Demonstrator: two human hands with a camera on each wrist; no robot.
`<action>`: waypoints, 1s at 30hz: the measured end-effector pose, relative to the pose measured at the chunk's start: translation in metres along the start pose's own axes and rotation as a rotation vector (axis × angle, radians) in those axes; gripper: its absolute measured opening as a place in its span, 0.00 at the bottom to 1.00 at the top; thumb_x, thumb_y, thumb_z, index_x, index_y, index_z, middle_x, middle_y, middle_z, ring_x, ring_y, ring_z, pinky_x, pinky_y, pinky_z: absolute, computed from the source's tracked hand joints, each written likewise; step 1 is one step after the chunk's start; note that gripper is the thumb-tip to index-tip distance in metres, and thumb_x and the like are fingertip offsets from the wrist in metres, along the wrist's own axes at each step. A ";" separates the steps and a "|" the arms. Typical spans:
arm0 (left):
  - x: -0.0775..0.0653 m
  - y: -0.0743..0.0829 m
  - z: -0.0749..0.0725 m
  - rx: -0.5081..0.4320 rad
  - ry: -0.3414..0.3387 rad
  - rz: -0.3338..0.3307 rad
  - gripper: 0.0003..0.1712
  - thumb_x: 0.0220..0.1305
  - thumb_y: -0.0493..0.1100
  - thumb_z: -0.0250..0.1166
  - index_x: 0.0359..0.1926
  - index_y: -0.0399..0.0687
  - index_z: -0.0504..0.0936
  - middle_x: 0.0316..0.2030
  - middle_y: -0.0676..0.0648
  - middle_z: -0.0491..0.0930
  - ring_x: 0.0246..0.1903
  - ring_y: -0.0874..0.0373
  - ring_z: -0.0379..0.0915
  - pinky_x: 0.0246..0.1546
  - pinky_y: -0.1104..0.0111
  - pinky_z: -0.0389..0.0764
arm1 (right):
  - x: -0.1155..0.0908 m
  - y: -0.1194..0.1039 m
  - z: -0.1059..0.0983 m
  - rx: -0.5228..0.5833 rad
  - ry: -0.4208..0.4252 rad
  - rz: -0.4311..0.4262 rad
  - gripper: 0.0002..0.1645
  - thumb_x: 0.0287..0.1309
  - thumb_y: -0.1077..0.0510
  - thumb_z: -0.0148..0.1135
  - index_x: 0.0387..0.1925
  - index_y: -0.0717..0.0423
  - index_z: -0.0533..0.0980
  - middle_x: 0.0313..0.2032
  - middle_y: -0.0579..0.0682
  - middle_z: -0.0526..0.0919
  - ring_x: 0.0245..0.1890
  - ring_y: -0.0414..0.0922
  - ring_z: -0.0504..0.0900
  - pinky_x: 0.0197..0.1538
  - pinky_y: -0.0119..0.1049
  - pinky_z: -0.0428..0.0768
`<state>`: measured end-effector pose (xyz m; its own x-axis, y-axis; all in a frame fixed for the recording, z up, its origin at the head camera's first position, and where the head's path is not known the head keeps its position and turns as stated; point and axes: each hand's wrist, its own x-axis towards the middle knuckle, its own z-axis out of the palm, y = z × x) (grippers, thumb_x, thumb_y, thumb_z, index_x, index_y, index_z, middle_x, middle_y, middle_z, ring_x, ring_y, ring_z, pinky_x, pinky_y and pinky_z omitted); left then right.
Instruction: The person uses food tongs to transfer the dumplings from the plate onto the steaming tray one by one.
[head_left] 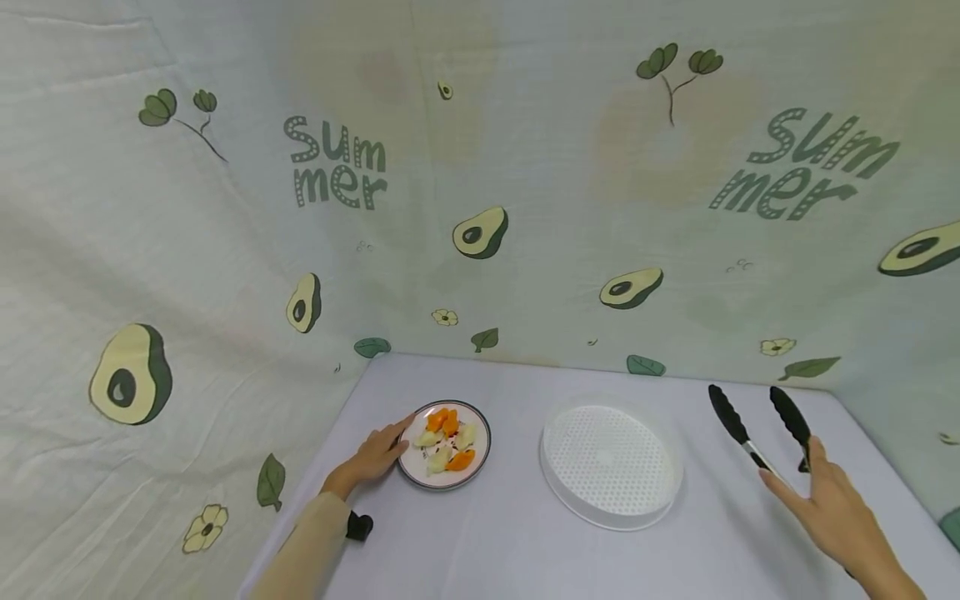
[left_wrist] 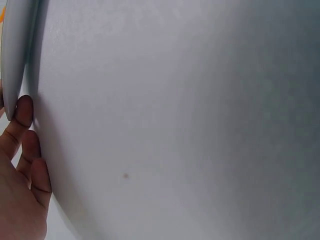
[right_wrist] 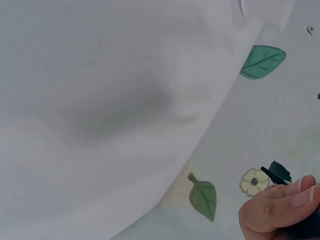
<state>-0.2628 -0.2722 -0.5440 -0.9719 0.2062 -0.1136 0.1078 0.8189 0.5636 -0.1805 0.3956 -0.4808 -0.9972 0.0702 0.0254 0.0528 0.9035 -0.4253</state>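
Observation:
My left hand (head_left: 378, 454) is at the left edge of a small round plate (head_left: 406, 460) with a dark rim. In the left wrist view its fingers (left_wrist: 24, 111) hold the plate's edge (left_wrist: 16, 50), fingertips right under the rim. Pieces of orange food (head_left: 461, 460) and pale food (head_left: 438, 460) lie on the plate. On the right, my right hand (head_left: 832, 500) grips a pair of tongs (head_left: 759, 454) with black tips spread apart, raised over the table. The right wrist view shows curled fingers (right_wrist: 280, 207) around the tongs, whose working ends are mostly out of that view.
A round white tray (head_left: 551, 479) with a perforated base stands between the plate and the tongs. The white table (head_left: 510, 550) meets a hanging cloth (head_left: 540, 167) printed with avocados and leaves. A black strap piece (head_left: 359, 526) shows at the left wrist.

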 end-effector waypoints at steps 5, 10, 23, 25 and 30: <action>0.003 0.003 -0.002 0.018 -0.012 -0.010 0.32 0.77 0.44 0.53 0.77 0.48 0.58 0.66 0.34 0.67 0.47 0.45 0.63 0.56 0.44 0.65 | 0.000 -0.022 -0.002 0.058 0.059 -0.101 0.62 0.70 0.38 0.54 0.71 0.76 0.29 0.58 0.91 0.53 0.55 0.84 0.57 0.48 0.78 0.61; 0.003 0.004 -0.004 0.009 -0.020 -0.004 0.32 0.77 0.44 0.52 0.77 0.46 0.57 0.66 0.33 0.68 0.47 0.46 0.63 0.55 0.45 0.64 | 0.001 -0.047 -0.005 0.108 0.033 -0.136 0.63 0.68 0.37 0.57 0.73 0.72 0.29 0.62 0.90 0.50 0.59 0.84 0.54 0.52 0.77 0.59; -0.001 0.006 -0.002 -0.023 -0.024 -0.024 0.32 0.76 0.43 0.53 0.77 0.46 0.58 0.68 0.31 0.64 0.55 0.38 0.63 0.62 0.37 0.58 | 0.017 -0.104 -0.004 0.070 -0.003 -0.247 0.66 0.63 0.34 0.61 0.76 0.66 0.33 0.65 0.85 0.54 0.60 0.81 0.59 0.53 0.76 0.63; -0.001 0.008 -0.004 -0.027 -0.018 -0.018 0.32 0.76 0.42 0.54 0.76 0.45 0.59 0.68 0.31 0.65 0.55 0.38 0.63 0.61 0.37 0.59 | 0.019 -0.112 -0.001 0.067 -0.008 -0.269 0.66 0.63 0.33 0.61 0.77 0.65 0.34 0.66 0.83 0.55 0.61 0.80 0.59 0.53 0.76 0.63; -0.001 0.006 -0.002 -0.033 -0.023 -0.026 0.32 0.76 0.43 0.54 0.77 0.47 0.58 0.69 0.31 0.63 0.57 0.37 0.62 0.62 0.36 0.57 | 0.020 -0.129 0.006 0.093 -0.037 -0.315 0.63 0.62 0.33 0.62 0.78 0.62 0.38 0.68 0.80 0.55 0.64 0.79 0.58 0.55 0.77 0.60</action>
<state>-0.2619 -0.2690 -0.5390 -0.9691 0.1977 -0.1473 0.0753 0.8063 0.5868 -0.2078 0.2778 -0.4311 -0.9650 -0.2240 0.1363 -0.2622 0.8358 -0.4824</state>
